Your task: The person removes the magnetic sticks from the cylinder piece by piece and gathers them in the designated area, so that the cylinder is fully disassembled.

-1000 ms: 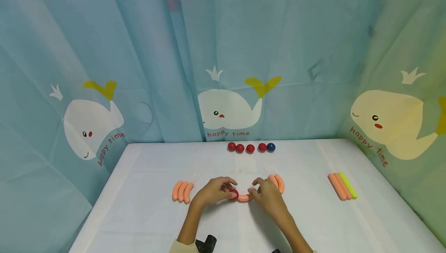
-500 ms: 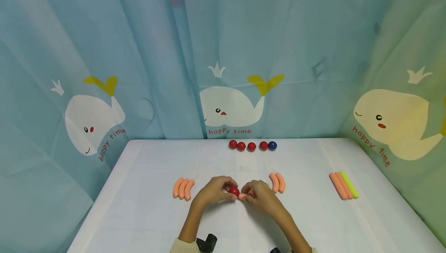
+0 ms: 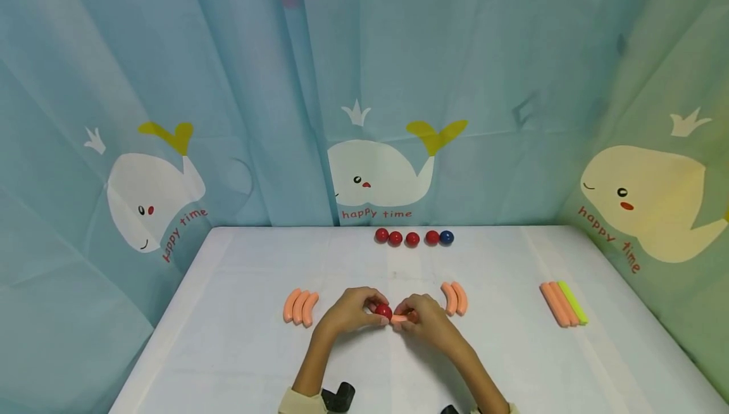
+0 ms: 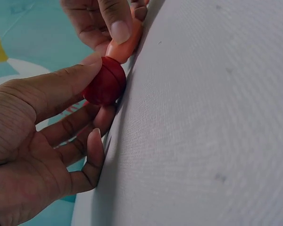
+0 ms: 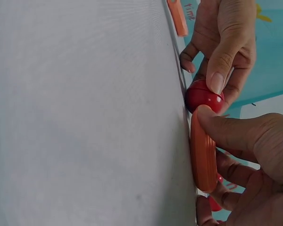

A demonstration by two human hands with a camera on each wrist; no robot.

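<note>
Between the thumb and fingers of my left hand [image 3: 352,311] is a red ball [image 3: 383,311], pinched low over the white table. In the left wrist view a seam line crosses this red ball [image 4: 106,82]. My right hand [image 3: 427,322] pinches a curved orange stick [image 5: 203,150], thumb on its near end. One end of the stick meets the ball in both wrist views. The head view shows only a short piece of the stick, the rest hidden by my right fingers.
Three curved orange sticks [image 3: 300,307] lie left, two more [image 3: 454,299] just beyond my right hand. Straight orange sticks [image 3: 559,304] and a green one [image 3: 573,302] lie far right. Several red balls [image 3: 412,238] and a blue ball [image 3: 447,237] line the back edge before a whale-print curtain [image 3: 484,53].
My right hand has moved left toward the ball and now pinches the curved stick, which lay partly exposed between the hands. My left hand keeps the red ball nearly in place.
</note>
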